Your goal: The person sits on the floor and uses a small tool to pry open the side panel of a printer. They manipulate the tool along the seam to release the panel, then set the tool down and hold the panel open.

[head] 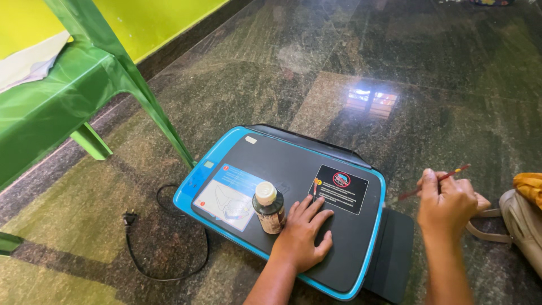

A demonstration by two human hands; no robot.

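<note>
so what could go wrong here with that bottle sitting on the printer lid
The small dark bottle stands upright on the printer right beside the left hand, so a nudge could tip it. The right hand holds a thin red tool off to the side. The loose power cord on the floor could snag.

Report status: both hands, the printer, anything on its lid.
Left hand flat on printer lid. Right hand off to the side, gripping thin red tool. Small dark bottle upright on lid, beside left hand.
</note>
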